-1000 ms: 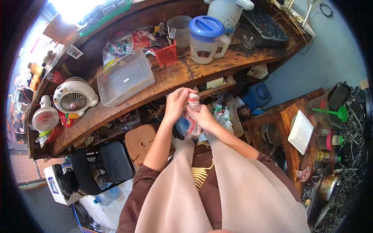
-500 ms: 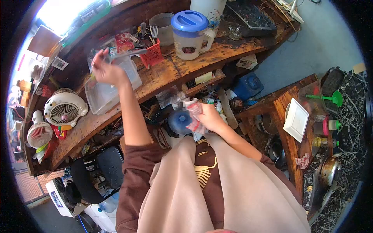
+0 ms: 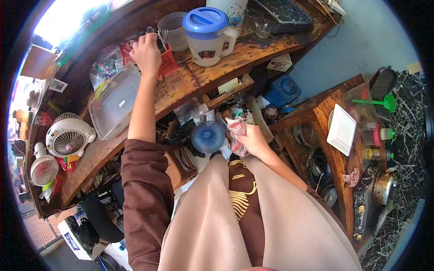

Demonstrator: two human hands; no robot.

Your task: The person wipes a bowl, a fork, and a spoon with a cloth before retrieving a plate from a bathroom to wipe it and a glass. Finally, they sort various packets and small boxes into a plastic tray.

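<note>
My left hand (image 3: 147, 53) is over the red basket (image 3: 168, 63), its fingers closed around the tops of utensils there; what exactly they grip is too small to tell. A fork (image 3: 164, 35) stands in the basket beside my fingers. In my right hand (image 3: 253, 141) is a bunched red-and-white cloth (image 3: 236, 131), held low above my knees. A clear plastic lid or tray (image 3: 118, 104) lies on the wooden counter (image 3: 181, 86), left of my left forearm. The pitcher with a blue lid (image 3: 205, 38) stands to the right of the basket.
Two fans (image 3: 70, 139) stand at the counter's left end. Below the counter are a blue water bottle (image 3: 207, 137) and an open drawer (image 3: 229, 92). A white tray (image 3: 342, 130) rests on the wooden shelf at right, near a green funnel (image 3: 389, 103).
My left hand has moved right, from above the clear plastic tray to the red basket; the long utensil it held is no longer distinct. My right hand still holds the cloth. The view has shifted slightly.
</note>
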